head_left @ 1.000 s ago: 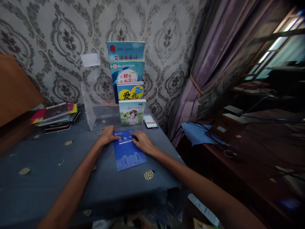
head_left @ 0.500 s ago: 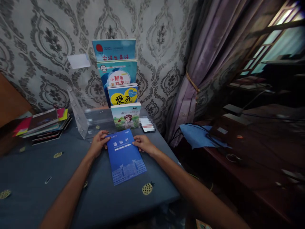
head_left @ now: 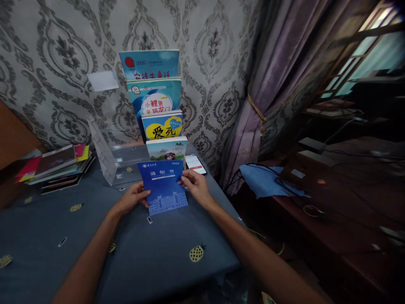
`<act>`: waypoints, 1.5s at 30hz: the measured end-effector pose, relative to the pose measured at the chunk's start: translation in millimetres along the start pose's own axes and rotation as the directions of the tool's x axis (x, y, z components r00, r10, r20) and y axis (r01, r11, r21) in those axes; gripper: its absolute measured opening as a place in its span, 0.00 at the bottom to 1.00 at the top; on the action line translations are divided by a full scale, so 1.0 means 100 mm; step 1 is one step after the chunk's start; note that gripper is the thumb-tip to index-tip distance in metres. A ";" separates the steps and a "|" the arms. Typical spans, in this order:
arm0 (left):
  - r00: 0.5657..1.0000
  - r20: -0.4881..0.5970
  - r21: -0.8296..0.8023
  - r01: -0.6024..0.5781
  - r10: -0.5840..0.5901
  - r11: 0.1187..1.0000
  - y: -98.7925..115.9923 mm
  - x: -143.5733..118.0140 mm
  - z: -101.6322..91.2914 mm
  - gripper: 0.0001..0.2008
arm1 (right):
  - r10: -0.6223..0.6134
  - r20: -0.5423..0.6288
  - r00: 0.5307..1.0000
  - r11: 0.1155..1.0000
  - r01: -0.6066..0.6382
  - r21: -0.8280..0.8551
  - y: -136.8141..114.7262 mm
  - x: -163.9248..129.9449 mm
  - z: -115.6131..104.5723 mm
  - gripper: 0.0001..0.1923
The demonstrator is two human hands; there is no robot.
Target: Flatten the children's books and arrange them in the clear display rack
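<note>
Both hands pinch the blue booklet (head_left: pixel 163 186): left hand (head_left: pixel 133 198) on its lower left edge, right hand (head_left: pixel 196 188) on the right edge. It's upright, lifted off the bench (head_left: pixel 142 249), just in front of the tiered acrylic rack (head_left: pixel 110 158). Risk: top edge catches the front book (head_left: pixel 166 148) and tips it. Phone (head_left: pixel 195 164) sits tight on the right; left of the rack is open up to the book stack (head_left: pixel 55 164).

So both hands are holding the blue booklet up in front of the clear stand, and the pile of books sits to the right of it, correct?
Not quite. In the head view both hands, left hand and right hand, do hold the blue booklet before the clear stand, but the pile of books sits to its left.
</note>
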State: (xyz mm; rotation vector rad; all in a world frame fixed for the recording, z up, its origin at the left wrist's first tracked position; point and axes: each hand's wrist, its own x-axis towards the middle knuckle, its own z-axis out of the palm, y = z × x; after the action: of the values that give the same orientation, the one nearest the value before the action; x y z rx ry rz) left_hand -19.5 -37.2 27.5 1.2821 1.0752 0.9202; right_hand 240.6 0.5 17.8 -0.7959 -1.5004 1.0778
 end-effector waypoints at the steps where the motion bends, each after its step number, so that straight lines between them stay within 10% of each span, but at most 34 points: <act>1: 0.999 -0.032 0.012 -0.037 0.037 0.999 0.01 0.01 0.02 0.23 | -0.048 -0.014 0.999 0.999 0.048 -0.025 -0.02 -0.02 0.01 0.14; 10: 0.903 -0.213 0.357 -0.282 0.372 0.891 0.12 -0.05 0.15 0.17 | -0.216 -0.072 0.974 0.966 0.202 -0.164 -0.21 -0.11 0.00 0.13; 31: 0.821 -0.331 0.401 -0.325 0.466 0.856 0.03 0.07 0.25 0.17 | -0.246 -0.069 0.967 0.929 0.215 -0.301 -0.11 -0.12 0.02 0.13; 45: 0.512 -0.248 0.762 -0.421 0.822 0.492 0.34 0.10 0.26 0.14 | -0.501 -0.035 0.865 0.835 0.472 -0.281 -0.21 -0.01 -0.05 0.16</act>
State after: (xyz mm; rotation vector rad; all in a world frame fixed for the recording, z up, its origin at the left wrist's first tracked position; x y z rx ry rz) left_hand 9.7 -32.0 60.1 2.1610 1.4678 1.7648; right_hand 247.2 -6.8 36.6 -0.5868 -1.6552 0.4493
